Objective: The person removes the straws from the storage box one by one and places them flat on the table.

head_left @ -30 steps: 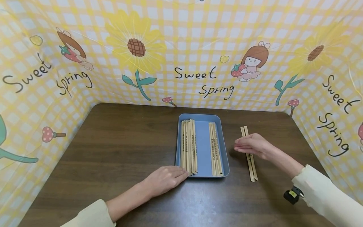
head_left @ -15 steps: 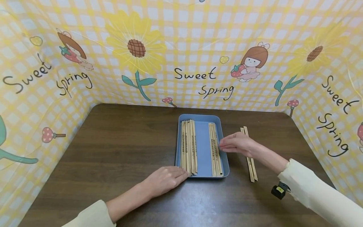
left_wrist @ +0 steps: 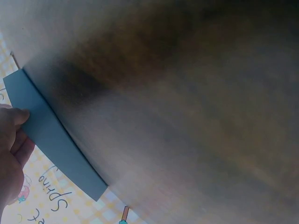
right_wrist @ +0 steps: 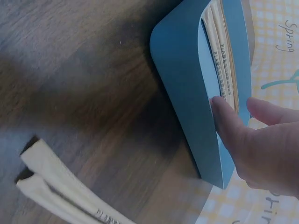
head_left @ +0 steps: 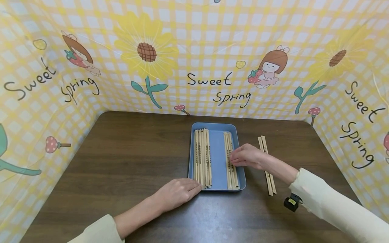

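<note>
A shallow blue tray (head_left: 217,168) sits on the dark wooden table and bears two rows of long paper-wrapped sticks with printed wrappers. The thicker left row (head_left: 201,155) lies along the left wall, the thinner right row (head_left: 230,177) along the right wall. My left hand (head_left: 177,193) grips the tray at its near left corner, thumb on the outer wall in the left wrist view. Reaching over the right wall, my right hand (head_left: 249,156) has its fingertips at the right row. The right wrist view shows the thumb (right_wrist: 229,123) and a finger apart, with the sticks seen between them.
Two more wrapped sticks (head_left: 268,179) lie side by side on the table right of the tray, partly under the right forearm. A yellow checked cloth (head_left: 209,44) encloses the back and sides of the table. A small black camera (head_left: 291,201) hangs at the right sleeve.
My right hand has moved left from above the loose pair of sticks, over the tray's right wall, onto the right row. The left hand and tray have stayed in place.
</note>
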`<state>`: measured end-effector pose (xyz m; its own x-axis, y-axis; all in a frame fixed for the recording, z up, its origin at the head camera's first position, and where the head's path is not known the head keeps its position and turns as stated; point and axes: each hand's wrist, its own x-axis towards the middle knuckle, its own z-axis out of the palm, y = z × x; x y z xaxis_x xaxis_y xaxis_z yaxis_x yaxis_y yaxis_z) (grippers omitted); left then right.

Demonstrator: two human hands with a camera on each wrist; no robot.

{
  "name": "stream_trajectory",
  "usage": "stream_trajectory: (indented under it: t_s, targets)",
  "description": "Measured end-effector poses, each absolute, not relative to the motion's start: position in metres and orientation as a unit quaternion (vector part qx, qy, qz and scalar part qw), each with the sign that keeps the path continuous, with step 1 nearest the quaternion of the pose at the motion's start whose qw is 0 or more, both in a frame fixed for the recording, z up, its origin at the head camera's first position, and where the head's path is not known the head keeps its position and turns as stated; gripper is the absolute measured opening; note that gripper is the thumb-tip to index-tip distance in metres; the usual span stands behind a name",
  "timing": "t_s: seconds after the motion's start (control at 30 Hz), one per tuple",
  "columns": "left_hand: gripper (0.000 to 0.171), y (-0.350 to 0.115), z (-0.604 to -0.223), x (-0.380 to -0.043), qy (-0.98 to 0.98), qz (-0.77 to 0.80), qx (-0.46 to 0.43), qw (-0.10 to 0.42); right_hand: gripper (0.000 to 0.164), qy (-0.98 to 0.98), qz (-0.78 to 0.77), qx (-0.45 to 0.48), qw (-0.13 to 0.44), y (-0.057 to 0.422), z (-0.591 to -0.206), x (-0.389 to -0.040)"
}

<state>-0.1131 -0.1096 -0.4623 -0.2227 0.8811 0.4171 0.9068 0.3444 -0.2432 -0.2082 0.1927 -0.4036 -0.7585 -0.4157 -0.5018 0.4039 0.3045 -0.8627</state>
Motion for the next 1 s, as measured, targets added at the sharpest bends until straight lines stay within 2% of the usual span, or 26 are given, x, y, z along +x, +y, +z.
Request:
stream_trajectory:
  t_s: [0.5,0.83,1.0]
  targets:
    - [0.030,-0.110,-0.462,-0.113,-0.783,-0.024,-0.570,0.248,0.041,0.763,-0.553,-0.006,0.336,0.184,-0.408,-0.211]
    - [0.030,-0.110,-0.463,-0.112,-0.777,-0.035,-0.574,0.254,0.028,0.799,-0.521,-0.014,0.299,0.173,-0.420,-0.217]
    - [0.029,-0.110,-0.462,-0.112,-0.780,-0.034,-0.572,0.250,0.020,0.841,-0.474,-0.013,0.260,0.164,-0.425,-0.222]
